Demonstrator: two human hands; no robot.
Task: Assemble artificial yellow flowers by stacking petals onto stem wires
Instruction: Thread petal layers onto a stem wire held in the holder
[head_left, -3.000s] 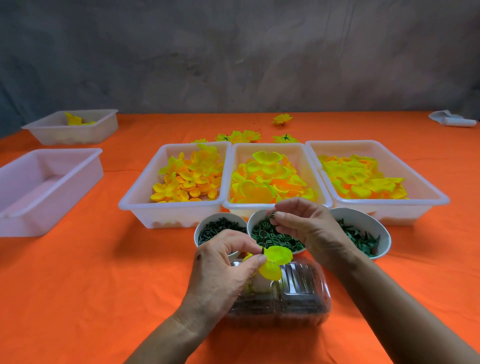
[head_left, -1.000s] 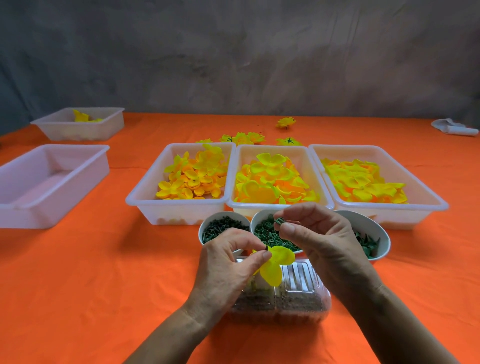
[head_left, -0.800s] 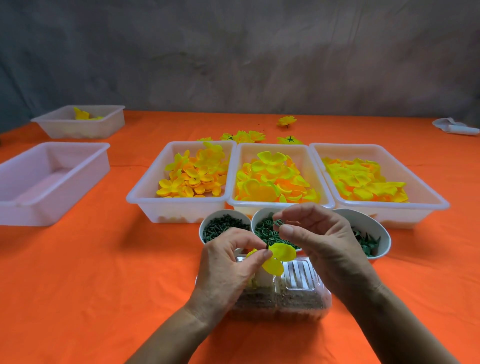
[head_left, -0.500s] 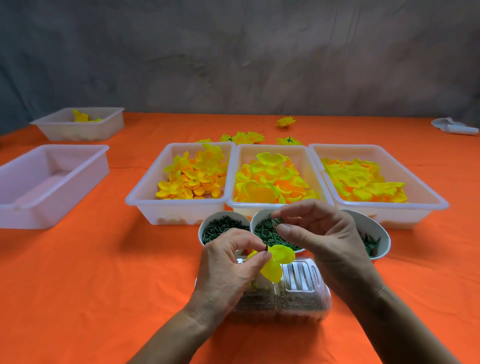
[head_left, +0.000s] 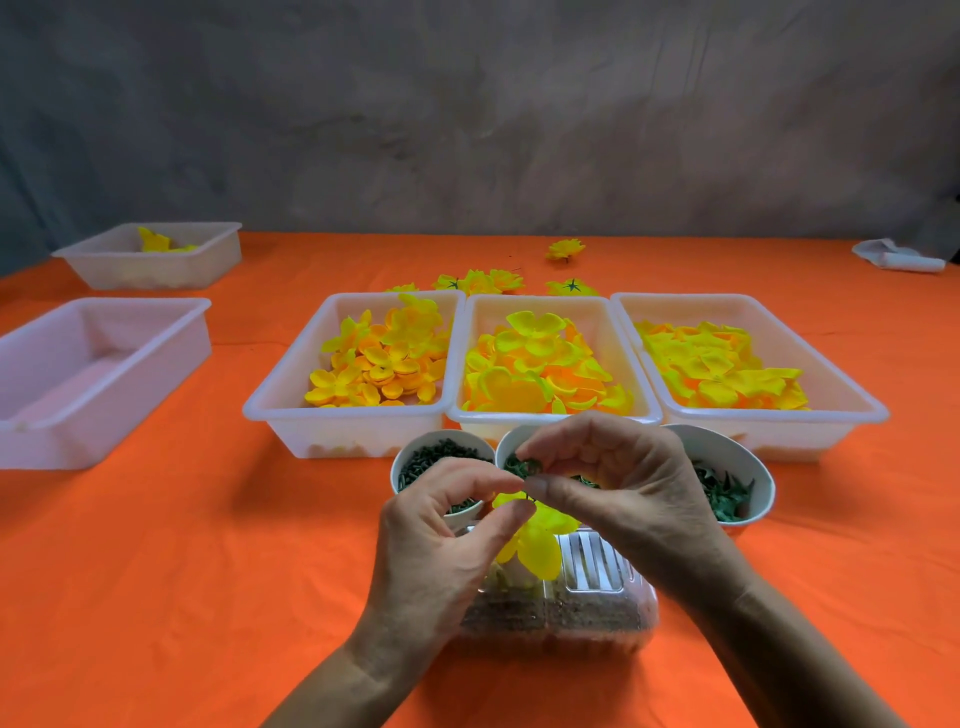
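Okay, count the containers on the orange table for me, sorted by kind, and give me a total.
White plastic bins: 5, three with yellow petals and two at the far left.
Small round bowls of green parts: 3.
Clear plastic box under the hands: 1.
Total: 9 containers.

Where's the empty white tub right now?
In the head view, the empty tub sits at the far left of the orange table, in front of the smaller tub holding a few yellow petals.
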